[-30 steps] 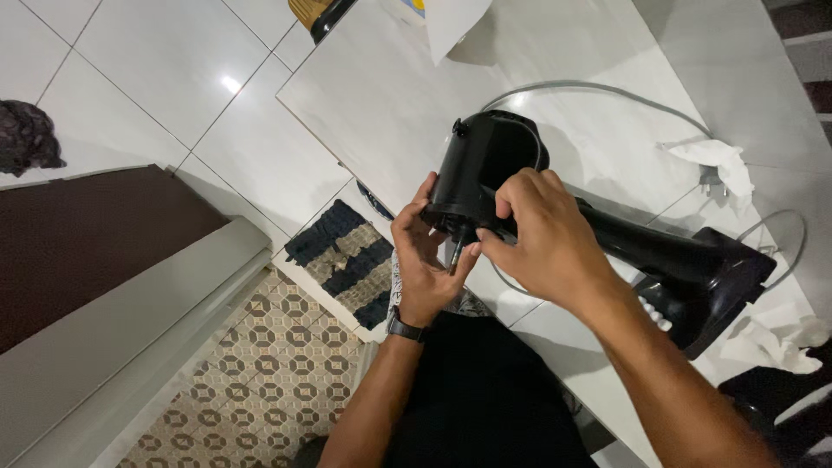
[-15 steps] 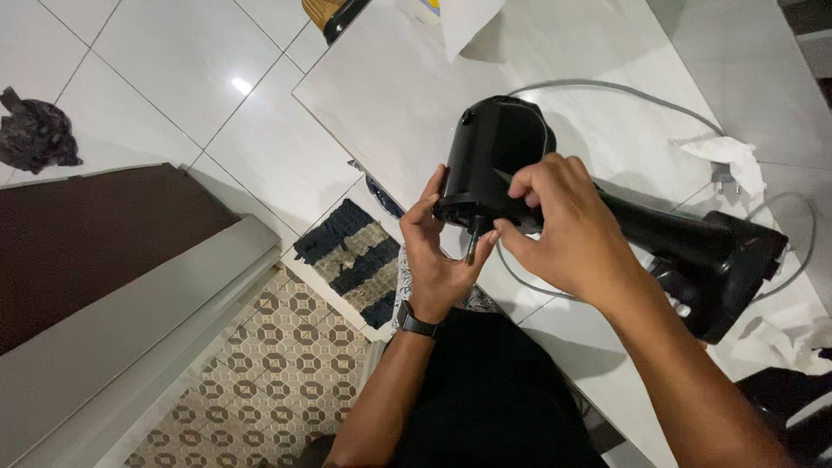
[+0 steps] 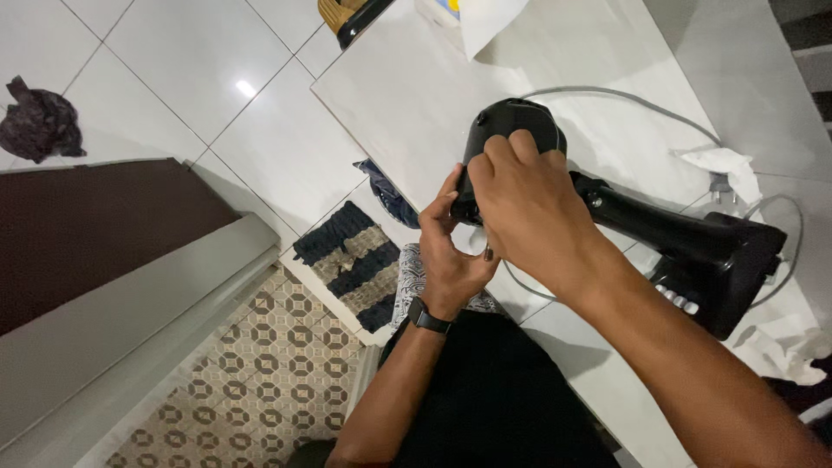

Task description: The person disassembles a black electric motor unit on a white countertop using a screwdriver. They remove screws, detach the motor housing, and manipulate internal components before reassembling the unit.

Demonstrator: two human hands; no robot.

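A black stand mixer point(image 3: 685, 247) lies on its side on a white table point(image 3: 407, 95), its round head point(image 3: 513, 126) pointing away from me. My right hand point(image 3: 529, 208) wraps over the head from above and grips it. My left hand point(image 3: 451, 260), with a dark watch on the wrist, reaches up from below, its fingers touching the underside of the head. What the fingers touch there is hidden by my right hand.
A grey cable point(image 3: 624, 100) curls across the table behind the mixer. Crumpled white tissues point(image 3: 719, 163) lie at the right. A striped dark mat point(image 3: 347, 260) and a blue cloth point(image 3: 386, 195) lie on the tiled floor; a dark rag point(image 3: 39, 121) sits far left.
My right hand has slid further over the mixer's head, covering more of it. My left hand stays under the head. The view has shifted slightly.
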